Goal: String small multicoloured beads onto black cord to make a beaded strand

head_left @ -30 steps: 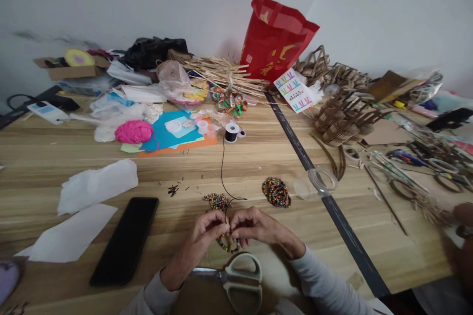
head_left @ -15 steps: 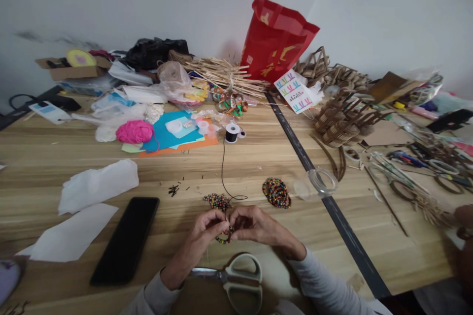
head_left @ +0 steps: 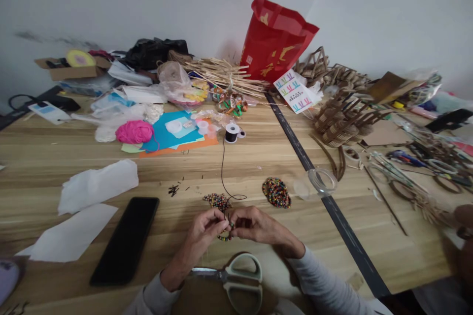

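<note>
Two bare hands met over the table (head_left: 207, 163) close to its near edge. The left hand (head_left: 207, 226) and the right hand (head_left: 254, 225) each had thumb and fingertips pinched together on a small beaded strand (head_left: 223, 238), which hung in a curve just below the fingertips; which of them bore on a bead and which on the bare black cord (head_left: 221, 167) could not be told, since the fingers hid the spot. From there the cord ran with a slack loop toward the far edge, to a white spool (head_left: 232, 133) standing upright well short of it.

The strand looked light, hardly any load for two fingertips. Its beads seemed hard, round and probably smooth, so they would likely slip and roll under a loose pinch, while the cord looked thin and limp and would give no support of its own. The best hold appeared to be on the cord right beside the end bead, with the other hand steadying the beads from the side; a hard squeeze looked needless, and breakage unlikely. Loose beads (head_left: 217, 201) lay just beyond the hands, easily scattered, and a heap of strung beads (head_left: 277, 192) rested to their right. Scissors (head_left: 223, 274) lay nearer the near edge than the hands.
</note>
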A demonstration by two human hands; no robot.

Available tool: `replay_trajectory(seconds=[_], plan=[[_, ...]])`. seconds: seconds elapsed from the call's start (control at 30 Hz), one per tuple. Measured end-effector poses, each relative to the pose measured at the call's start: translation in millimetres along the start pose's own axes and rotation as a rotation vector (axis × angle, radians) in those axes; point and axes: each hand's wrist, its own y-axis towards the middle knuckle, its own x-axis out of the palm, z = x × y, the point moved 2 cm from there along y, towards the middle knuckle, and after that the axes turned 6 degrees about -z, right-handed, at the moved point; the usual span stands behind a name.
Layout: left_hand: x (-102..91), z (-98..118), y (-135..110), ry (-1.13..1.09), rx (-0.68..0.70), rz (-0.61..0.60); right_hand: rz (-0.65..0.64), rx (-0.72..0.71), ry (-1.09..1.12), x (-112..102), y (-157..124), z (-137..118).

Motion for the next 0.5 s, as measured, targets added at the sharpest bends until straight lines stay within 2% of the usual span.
replay_trajectory(seconds=[0.2,0.5], plan=[[1.3,1,-1,0.033,-0.015,0.019,0.067,0.019,0.011,-3,-4,-4],[2.6,-2,1,0.035,-0.05,-0.028,0.114,0.008,-0.106,-5,-5,-12]])
